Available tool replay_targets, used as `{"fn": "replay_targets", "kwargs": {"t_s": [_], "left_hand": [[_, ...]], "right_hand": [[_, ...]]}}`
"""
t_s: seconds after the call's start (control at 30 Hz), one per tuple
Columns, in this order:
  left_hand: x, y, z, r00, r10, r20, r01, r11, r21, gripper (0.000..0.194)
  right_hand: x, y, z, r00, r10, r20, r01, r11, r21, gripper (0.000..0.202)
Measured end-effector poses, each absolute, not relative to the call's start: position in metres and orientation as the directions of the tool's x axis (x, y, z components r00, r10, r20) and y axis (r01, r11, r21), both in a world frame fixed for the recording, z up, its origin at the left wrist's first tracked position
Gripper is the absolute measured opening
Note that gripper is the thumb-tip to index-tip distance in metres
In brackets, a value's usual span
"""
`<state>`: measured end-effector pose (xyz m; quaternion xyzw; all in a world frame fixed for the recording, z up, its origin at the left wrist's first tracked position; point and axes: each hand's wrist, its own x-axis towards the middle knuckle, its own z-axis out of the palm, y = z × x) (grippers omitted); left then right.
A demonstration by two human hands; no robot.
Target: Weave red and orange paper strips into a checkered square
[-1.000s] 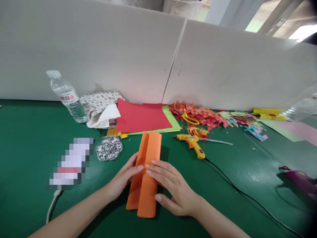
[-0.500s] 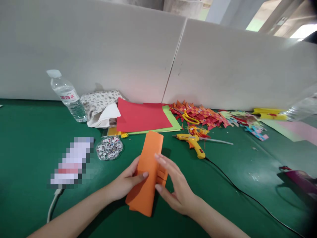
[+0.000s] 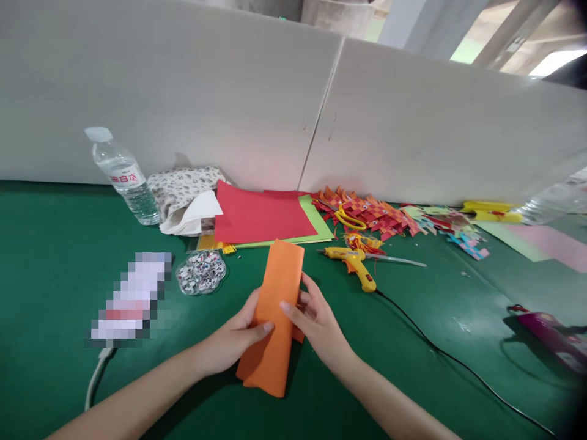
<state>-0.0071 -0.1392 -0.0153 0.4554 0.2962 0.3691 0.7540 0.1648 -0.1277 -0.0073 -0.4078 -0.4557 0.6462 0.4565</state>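
Here, the left grip and right grip clamp orange paper near a clear case holding googly eyes.

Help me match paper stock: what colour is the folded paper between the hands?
The folded paper is orange, best seen in the head view.

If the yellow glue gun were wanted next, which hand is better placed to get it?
Probably the right hand: it is nearer, on the same side of the orange paper as the glue gun. The left hand holds the paper's other side.
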Motion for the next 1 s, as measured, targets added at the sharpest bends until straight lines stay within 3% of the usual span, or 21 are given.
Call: {"fn": "replay_targets", "kwargs": {"t_s": [0.13, 0.2, 0.37, 0.47, 0.6, 1.0], "left_hand": [[-0.005, -0.139, -0.017, 0.51, 0.855, -0.093, -0.333, 0.296, 0.896, 0.063], [-0.004, -0.137, -0.018, 0.413, 0.906, -0.094, -0.36, 0.257, 0.897, 0.061], [-0.005, -0.129, -0.023, 0.062, 0.994, -0.09, -0.315, 0.105, 0.943, 0.031], [-0.006, -0.129, -0.022, 0.097, 0.991, -0.093, -0.245, 0.115, 0.963, 0.017], [-0.006, -0.13, -0.02, 0.102, 0.993, -0.058, -0.199, 0.077, 0.977, 0.016], [-0.007, -0.128, -0.016, 0.105, 0.986, -0.126, -0.208, 0.146, 0.967, 0.017]], "right_hand": [[0.155, -0.126, -0.002, -0.184, 0.965, -0.187, -0.315, -0.238, -0.919, 0.069], [0.154, -0.126, -0.002, -0.142, 0.974, -0.175, -0.352, -0.215, -0.911, 0.07], [0.157, -0.128, -0.004, -0.075, 0.99, -0.12, -0.38, -0.14, -0.914, 0.071], [0.16, -0.129, -0.005, -0.078, 0.991, -0.109, -0.391, -0.131, -0.911, 0.069], [0.162, -0.129, -0.006, -0.091, 0.989, -0.12, -0.376, -0.145, -0.915, 0.067], [0.159, -0.13, -0.004, -0.152, 0.972, -0.18, -0.359, -0.224, -0.906, 0.066]]}}
